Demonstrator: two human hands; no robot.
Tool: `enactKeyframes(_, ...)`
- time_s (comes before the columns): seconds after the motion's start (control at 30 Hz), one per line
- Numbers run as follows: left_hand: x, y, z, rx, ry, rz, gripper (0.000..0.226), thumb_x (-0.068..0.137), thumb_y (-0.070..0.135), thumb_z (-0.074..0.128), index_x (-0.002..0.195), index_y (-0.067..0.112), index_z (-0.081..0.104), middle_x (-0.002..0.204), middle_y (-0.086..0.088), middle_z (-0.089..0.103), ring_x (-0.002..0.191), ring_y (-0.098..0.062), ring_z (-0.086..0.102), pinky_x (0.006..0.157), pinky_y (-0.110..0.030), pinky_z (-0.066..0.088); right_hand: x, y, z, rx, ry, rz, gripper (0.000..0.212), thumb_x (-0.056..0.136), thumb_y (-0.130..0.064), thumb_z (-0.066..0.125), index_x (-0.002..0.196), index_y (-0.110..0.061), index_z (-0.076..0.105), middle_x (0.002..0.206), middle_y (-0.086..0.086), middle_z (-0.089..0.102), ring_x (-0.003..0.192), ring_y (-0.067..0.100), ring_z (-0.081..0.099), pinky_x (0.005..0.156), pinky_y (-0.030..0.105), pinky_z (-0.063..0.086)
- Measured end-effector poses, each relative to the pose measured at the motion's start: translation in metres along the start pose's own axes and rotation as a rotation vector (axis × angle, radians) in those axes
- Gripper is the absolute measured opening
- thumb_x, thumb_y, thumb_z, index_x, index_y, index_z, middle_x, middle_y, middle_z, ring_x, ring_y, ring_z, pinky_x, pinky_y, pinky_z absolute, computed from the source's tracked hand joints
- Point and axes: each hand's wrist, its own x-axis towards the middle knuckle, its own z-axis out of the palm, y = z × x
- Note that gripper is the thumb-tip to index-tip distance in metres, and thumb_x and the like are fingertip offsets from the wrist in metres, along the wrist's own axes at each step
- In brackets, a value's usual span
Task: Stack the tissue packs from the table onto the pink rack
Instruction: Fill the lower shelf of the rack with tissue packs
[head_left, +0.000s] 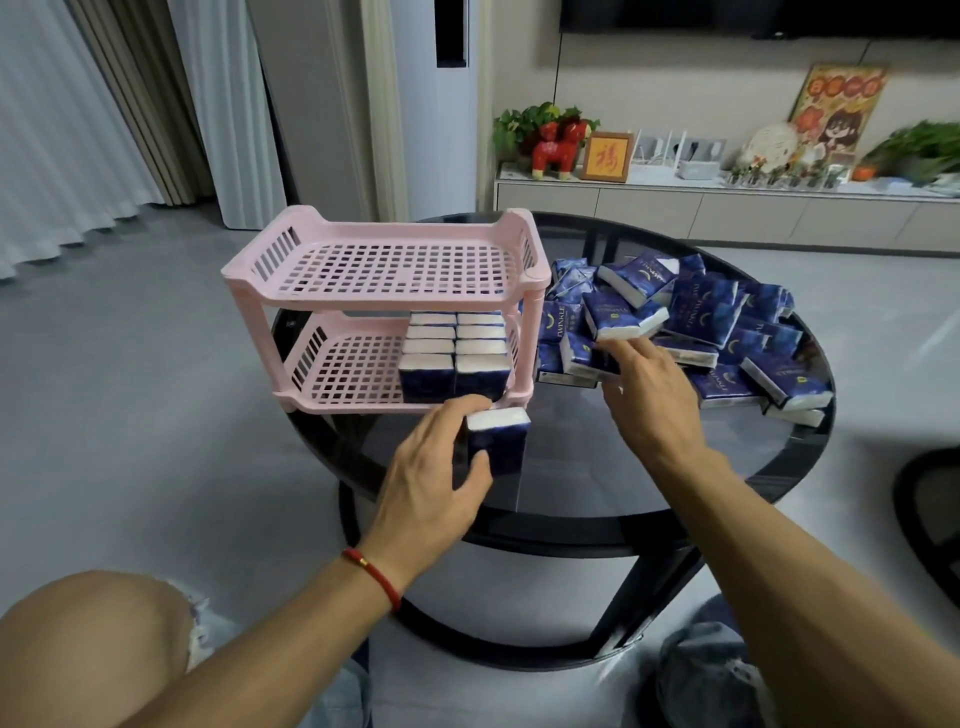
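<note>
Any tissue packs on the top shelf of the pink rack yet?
No, the top shelf of the pink rack is bare; the stacked packs all stand on the lower shelf.

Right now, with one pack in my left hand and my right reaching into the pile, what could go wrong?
1. The pink rack stands at the table edge; a push while loading could tip it off.
2. The right hand digs into a loose pile; packs may slide off.
3. The held pack could knock over the upright packs on the lower shelf.

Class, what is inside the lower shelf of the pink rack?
The lower shelf holds two rows of blue tissue packs standing upright at its right end. Its left part shows bare grid; anything behind the packs is hidden.
</note>
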Motion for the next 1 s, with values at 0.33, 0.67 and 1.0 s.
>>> enactKeyframes(0.33,0.010,0.012,0.009,-0.412,-0.026,-0.260,0.044,0.091,0.010,0.071,0.127,0.030,0.056,0.107,0.006,0.072,0.093,-0.013,0.074,0.084,-0.046,0.063,-0.023,0.000,-0.084,1.047,-0.392,0.388,0.024,0.102,-0.009,0.051,0.098,0.004,0.070,0.092,0.019,0.075,0.077,0.027,0.068,0.064,0.034,0.057)
enactKeyframes(0.67,0.016,0.016,0.008,-0.698,-0.043,-0.415,0.037,0.094,0.000,0.067,0.125,0.019,0.063,0.110,-0.007,0.074,0.100,-0.023,0.075,0.087,-0.030,0.061,-0.046,-0.017,-0.099,1.135,-0.640,0.236,0.021,0.101,0.004,0.050,0.103,0.003,0.070,0.103,0.020,0.076,0.087,0.028,0.073,0.074,0.030,0.063)
enactKeyframes(1.0,0.012,0.004,-0.001,-0.510,-0.079,-0.318,0.053,0.078,0.021,0.085,0.122,0.028,0.057,0.112,0.002,0.072,0.104,-0.012,0.070,0.093,-0.038,0.060,-0.057,-0.052,-0.050,0.757,-0.592,-0.018,0.012,0.093,-0.024,0.074,0.098,-0.014,0.072,0.082,0.004,0.079,0.075,0.019,0.078,0.080,0.047,0.063)
